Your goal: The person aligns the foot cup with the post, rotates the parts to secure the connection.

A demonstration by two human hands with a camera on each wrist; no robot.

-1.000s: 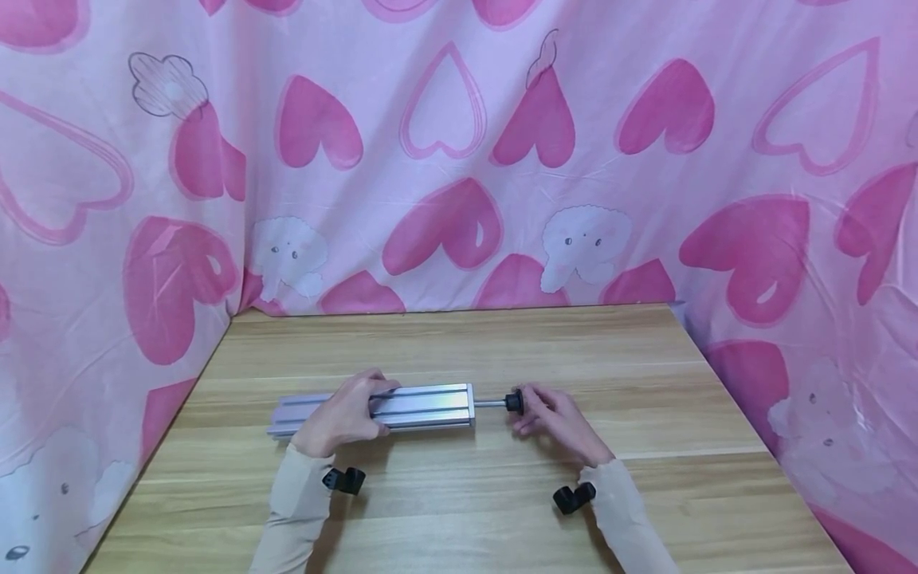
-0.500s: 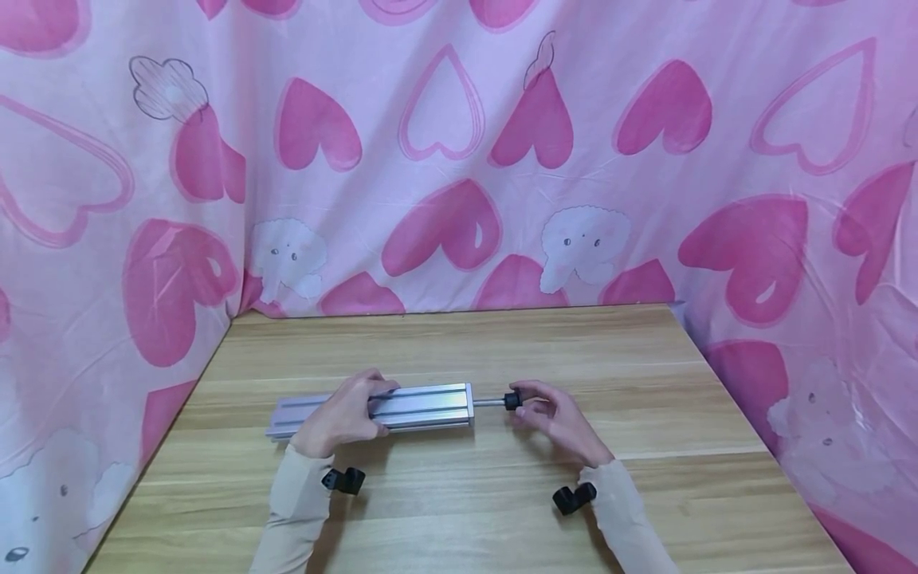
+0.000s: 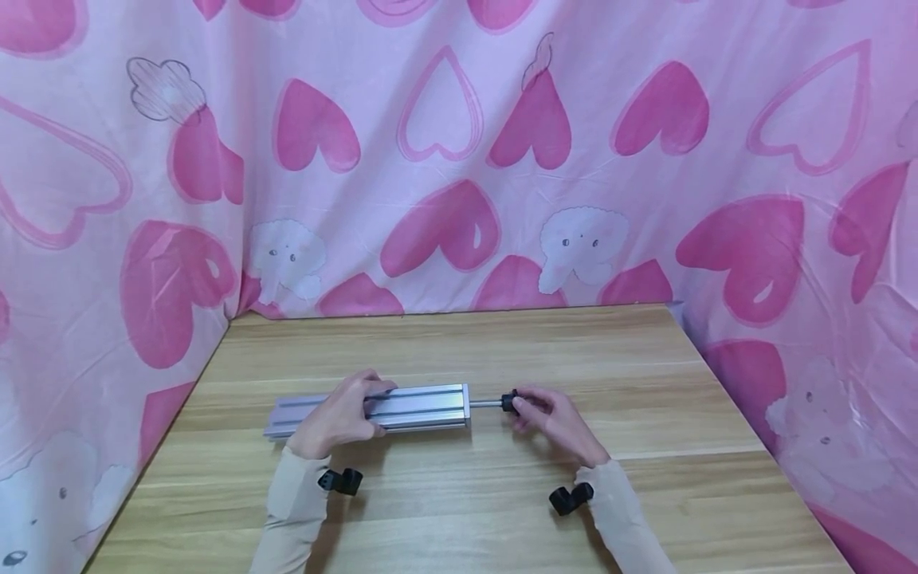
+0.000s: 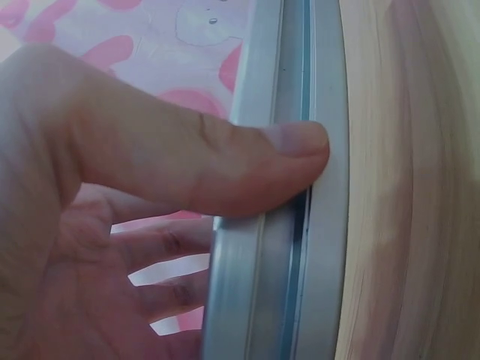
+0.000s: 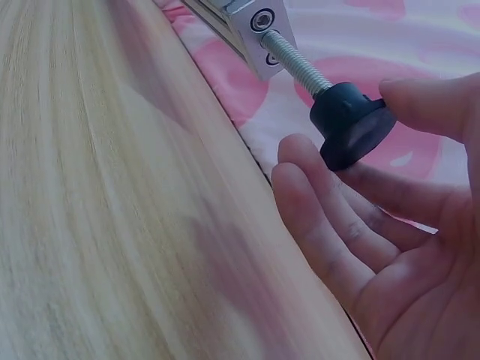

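Observation:
A silver grooved aluminium profile [image 3: 423, 408] lies crosswise above the table in the head view. My left hand [image 3: 340, 416] grips it near the middle, the thumb [image 4: 247, 161] pressing along its slot in the left wrist view and the other fingers on the far side. From the profile's right end plate sticks a threaded rod [image 5: 300, 69] tipped with a black knob [image 5: 351, 124]. My right hand [image 3: 558, 421] pinches the knob's rim between thumb and index finger. Its other fingers lie curved below, apart from the knob. Bolts show in the end plate.
The wood-grain table [image 3: 459, 510] spreads under both arms. Pink heart-patterned cloth [image 3: 445, 239] hangs behind it and along both sides. A black mount sits at each wrist, the left mount [image 3: 340, 481] and the right mount [image 3: 571, 499].
Half a second ago my right thumb and fingers were spread wider around the knob; now they have closed on it. The left hand keeps its grip on the profile, which stays nearly still.

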